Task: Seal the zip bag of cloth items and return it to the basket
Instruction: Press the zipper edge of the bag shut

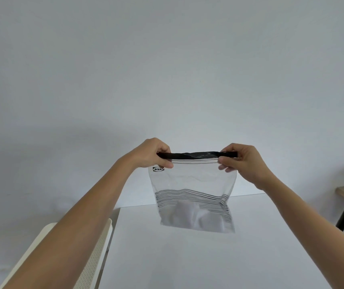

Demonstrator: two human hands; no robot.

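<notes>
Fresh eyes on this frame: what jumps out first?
The clear zip bag held upright at centre frame, its bottom on the white table. The left hand and right hand pinch the two ends of its black top strip. White cloth sits low in the bag behind its black stripes, and a white perforated basket shows at lower left under the left forearm.

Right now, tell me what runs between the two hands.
In the head view, the bag's black top strip spans from the left hand to the right hand, each pinching one end of the zip bag.
</notes>
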